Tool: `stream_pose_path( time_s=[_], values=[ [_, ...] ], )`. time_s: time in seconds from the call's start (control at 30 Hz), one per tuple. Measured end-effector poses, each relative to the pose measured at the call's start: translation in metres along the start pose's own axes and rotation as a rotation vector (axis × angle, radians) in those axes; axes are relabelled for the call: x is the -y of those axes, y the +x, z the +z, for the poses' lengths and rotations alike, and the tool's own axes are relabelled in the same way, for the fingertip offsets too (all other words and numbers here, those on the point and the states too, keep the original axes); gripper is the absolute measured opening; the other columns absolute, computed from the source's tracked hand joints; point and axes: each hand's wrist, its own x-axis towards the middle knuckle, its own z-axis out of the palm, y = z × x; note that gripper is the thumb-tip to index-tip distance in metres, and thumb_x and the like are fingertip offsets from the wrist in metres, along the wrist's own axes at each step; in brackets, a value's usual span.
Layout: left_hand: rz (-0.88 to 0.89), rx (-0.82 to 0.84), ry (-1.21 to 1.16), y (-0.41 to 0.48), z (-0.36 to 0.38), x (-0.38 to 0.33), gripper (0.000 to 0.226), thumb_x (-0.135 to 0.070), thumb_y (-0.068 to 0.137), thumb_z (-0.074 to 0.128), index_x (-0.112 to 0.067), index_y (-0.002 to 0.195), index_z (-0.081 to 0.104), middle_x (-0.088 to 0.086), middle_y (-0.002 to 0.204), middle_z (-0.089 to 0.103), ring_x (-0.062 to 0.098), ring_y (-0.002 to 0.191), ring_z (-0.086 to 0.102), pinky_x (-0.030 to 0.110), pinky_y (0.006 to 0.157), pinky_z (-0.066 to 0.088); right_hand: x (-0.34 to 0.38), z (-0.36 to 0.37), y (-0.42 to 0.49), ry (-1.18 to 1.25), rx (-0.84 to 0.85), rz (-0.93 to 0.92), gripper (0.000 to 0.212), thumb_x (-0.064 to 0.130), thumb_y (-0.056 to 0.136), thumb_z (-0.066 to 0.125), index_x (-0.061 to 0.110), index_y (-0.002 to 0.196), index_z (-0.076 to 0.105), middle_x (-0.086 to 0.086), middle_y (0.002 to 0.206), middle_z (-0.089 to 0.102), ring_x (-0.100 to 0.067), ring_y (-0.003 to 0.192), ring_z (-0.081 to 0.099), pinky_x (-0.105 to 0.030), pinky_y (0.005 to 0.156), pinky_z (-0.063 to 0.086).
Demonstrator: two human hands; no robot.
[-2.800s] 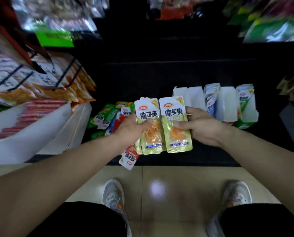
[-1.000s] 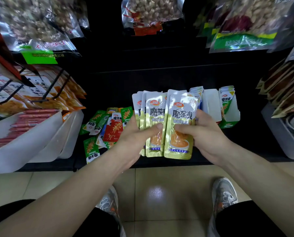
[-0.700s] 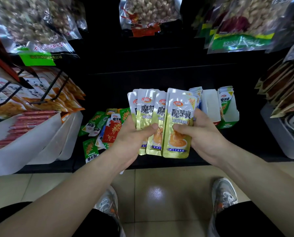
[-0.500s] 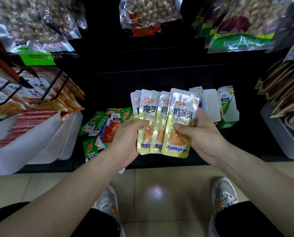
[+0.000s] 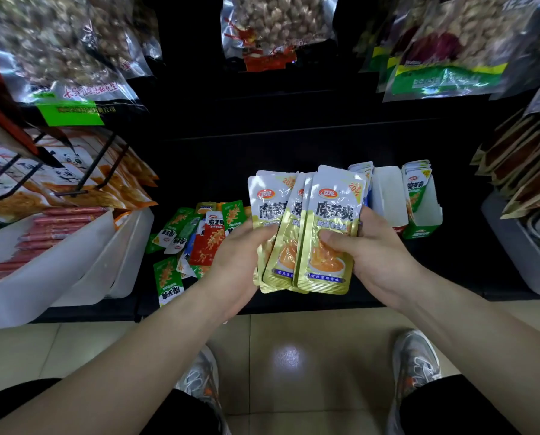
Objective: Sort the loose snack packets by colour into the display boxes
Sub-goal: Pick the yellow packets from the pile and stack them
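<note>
The left hand [image 5: 240, 255] and right hand [image 5: 372, 255] each gripped one side of a fan of yellow-gold foil snack packets [image 5: 325, 233], held above the front of the dark shelf [image 5: 293, 152]. Behind them, the white card display boxes [image 5: 387, 196] already held blue packets [image 5: 361, 171] and green packets [image 5: 417, 196]. A loose heap of green, red and blue packets [image 5: 199, 237] lay unsorted on the left, so the job looked roughly half done

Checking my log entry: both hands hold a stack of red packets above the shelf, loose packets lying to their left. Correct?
Not quite. In the head view, the packets held by the left hand and right hand are yellow, not red; the rest stands.
</note>
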Motion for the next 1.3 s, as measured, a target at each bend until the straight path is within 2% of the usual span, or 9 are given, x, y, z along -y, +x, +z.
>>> stream_pose_path(
  time_s=[0.17, 0.3, 0.53, 0.63, 0.77, 0.9, 1.0, 1.13, 1.3],
  values=[
    [0.162, -0.012, 0.303, 0.001, -0.004, 0.003, 0.04, -0.034, 0.086, 0.075, -0.029, 0.123, 0.061, -0.014, 0.117, 0.071, 0.003, 0.115, 0.062, 0.032, 0.106, 0.042, -0.001, 0.0, 0.0, 0.0, -0.004, -0.017, 0.041, -0.005, 0.09, 0.066, 0.012, 0.126, 0.056, -0.007, 0.114, 0.074, -0.026, 0.105, 0.072, -0.049, 0.096, 0.055],
    [0.195, -0.017, 0.349, 0.0, -0.003, 0.005, 0.074, -0.054, 0.065, 0.085, -0.021, 0.127, 0.06, -0.007, 0.119, 0.071, 0.014, 0.118, 0.062, 0.043, 0.112, 0.04, -0.004, 0.001, -0.001, 0.019, 0.015, 0.001, 0.043, -0.004, 0.088, 0.068, 0.012, 0.127, 0.056, -0.01, 0.115, 0.074, -0.028, 0.107, 0.071, -0.052, 0.098, 0.053],
    [0.129, 0.031, 0.377, 0.002, -0.005, 0.008, 0.038, -0.043, 0.094, 0.06, -0.027, 0.129, 0.058, -0.014, 0.128, 0.063, 0.005, 0.123, 0.053, 0.029, 0.102, 0.034, -0.004, 0.003, -0.002, 0.029, 0.019, -0.005, 0.042, -0.002, 0.091, 0.065, 0.015, 0.128, 0.055, -0.006, 0.115, 0.074, -0.025, 0.106, 0.071, -0.05, 0.097, 0.054],
    [0.106, 0.037, 0.357, 0.003, -0.001, 0.009, 0.015, -0.038, 0.099, 0.054, -0.038, 0.113, 0.06, -0.026, 0.115, 0.058, -0.001, 0.113, 0.051, 0.015, 0.09, 0.032, -0.004, 0.005, -0.002, 0.039, 0.041, -0.01, 0.041, -0.004, 0.095, 0.059, 0.014, 0.131, 0.054, -0.007, 0.118, 0.073, -0.026, 0.108, 0.07, -0.048, 0.097, 0.054],
    [0.104, 0.12, 0.398, 0.001, 0.01, 0.013, 0.034, -0.041, 0.102, 0.047, -0.031, 0.135, 0.05, -0.024, 0.12, 0.045, -0.001, 0.12, 0.04, 0.019, 0.096, 0.029, -0.004, 0.005, -0.004, 0.085, 0.036, -0.009, 0.036, -0.007, 0.096, 0.052, 0.013, 0.126, 0.058, -0.009, 0.115, 0.074, -0.028, 0.108, 0.07, -0.046, 0.094, 0.055],
    [0.108, 0.222, 0.563, 0.003, 0.029, 0.023, 0.033, -0.042, 0.093, 0.064, -0.027, 0.121, 0.057, -0.016, 0.11, 0.071, 0.0, 0.105, 0.066, 0.016, 0.086, 0.048, -0.005, -0.001, -0.003, 0.117, -0.039, 0.006, 0.033, -0.009, 0.093, 0.051, 0.011, 0.116, 0.063, -0.016, 0.105, 0.074, -0.035, 0.104, 0.068, -0.05, 0.099, 0.052],
    [0.127, 0.212, 0.611, 0.011, 0.04, 0.029, 0.023, -0.033, 0.093, 0.066, -0.031, 0.114, 0.057, -0.013, 0.104, 0.073, -0.003, 0.095, 0.069, 0.012, 0.082, 0.05, -0.008, -0.009, 0.0, 0.139, -0.086, 0.018, 0.037, 0.001, 0.084, 0.056, 0.004, 0.121, 0.061, -0.028, 0.114, 0.067, -0.04, 0.104, 0.065, -0.057, 0.105, 0.046],
    [0.133, 0.281, 0.646, 0.022, 0.063, 0.036, 0.028, -0.029, 0.095, 0.064, -0.027, 0.123, 0.059, -0.007, 0.105, 0.076, 0.014, 0.1, 0.072, 0.04, 0.097, 0.053, -0.006, -0.026, -0.001, 0.097, -0.139, 0.014, 0.032, -0.003, 0.091, 0.05, 0.008, 0.118, 0.064, -0.018, 0.108, 0.073, -0.03, 0.099, 0.067, -0.05, 0.098, 0.051],
    [0.156, 0.382, 0.663, 0.029, 0.099, 0.052, 0.027, -0.017, 0.099, 0.06, -0.025, 0.125, 0.058, -0.004, 0.106, 0.074, 0.013, 0.097, 0.07, 0.026, 0.086, 0.056, -0.005, -0.055, -0.007, 0.027, -0.212, 0.016, 0.032, -0.001, 0.092, 0.05, 0.009, 0.12, 0.062, -0.003, 0.094, 0.076, -0.02, 0.092, 0.071, -0.034, 0.079, 0.054]
  ],
)
